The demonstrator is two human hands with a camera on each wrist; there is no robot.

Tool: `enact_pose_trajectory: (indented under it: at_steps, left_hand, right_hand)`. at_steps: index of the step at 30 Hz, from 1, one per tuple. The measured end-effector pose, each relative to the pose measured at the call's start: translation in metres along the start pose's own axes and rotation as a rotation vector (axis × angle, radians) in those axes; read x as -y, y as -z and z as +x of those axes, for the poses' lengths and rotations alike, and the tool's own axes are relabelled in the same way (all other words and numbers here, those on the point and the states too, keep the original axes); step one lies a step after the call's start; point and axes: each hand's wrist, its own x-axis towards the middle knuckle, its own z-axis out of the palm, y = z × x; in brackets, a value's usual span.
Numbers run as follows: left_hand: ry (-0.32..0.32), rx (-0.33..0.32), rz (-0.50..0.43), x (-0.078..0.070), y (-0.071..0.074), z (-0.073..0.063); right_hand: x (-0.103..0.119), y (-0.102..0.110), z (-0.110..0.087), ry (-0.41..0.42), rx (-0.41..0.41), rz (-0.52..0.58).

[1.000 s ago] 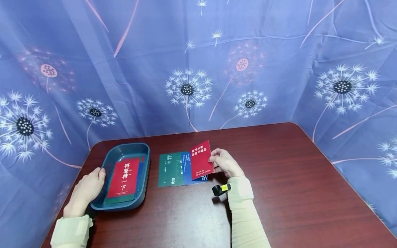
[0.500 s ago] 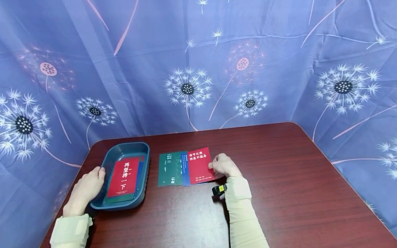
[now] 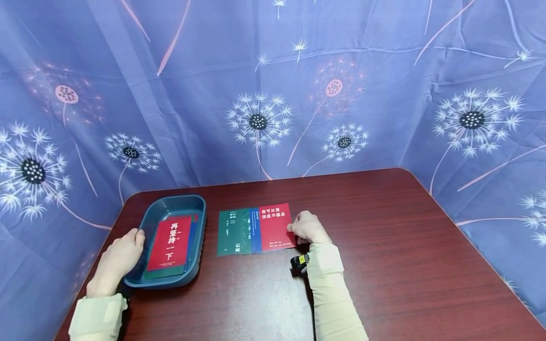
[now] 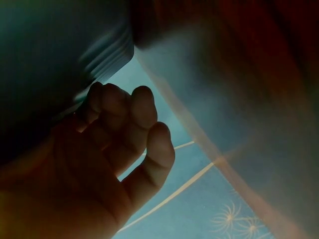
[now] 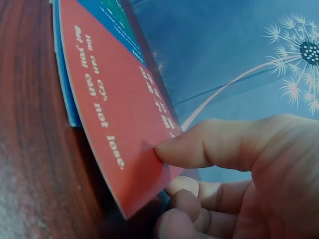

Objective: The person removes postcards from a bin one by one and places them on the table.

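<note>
Right wrist view: the red card (image 5: 114,119) is pinched near one edge between thumb and fingers of the right hand (image 3: 309,227). It lies over a blue card (image 3: 255,237), with a green card (image 3: 232,232) next to that, all on the brown table (image 3: 384,246). Farther left stands a blue tray (image 3: 198,263) with stacked cards (image 3: 170,244) inside, red on top. The left hand (image 3: 121,253) grips its left rim, fingers curled. Behind hangs a dandelion-print cloth (image 3: 192,109).
</note>
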Motion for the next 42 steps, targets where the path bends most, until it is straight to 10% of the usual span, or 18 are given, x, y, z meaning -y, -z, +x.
enact_pose_trajectory:
  at_steps: [15, 42]
  left_hand:
    - [-0.015, -0.015, 0.001, 0.000, -0.001, -0.001]
    - [-0.028, -0.013, -0.014, 0.000, -0.001, -0.002]
  right_hand:
    - [-0.001, 0.006, -0.003, 0.049, -0.027, 0.074]
    - [0.074, -0.026, -0.033, 0.555, -0.049, 0.007]
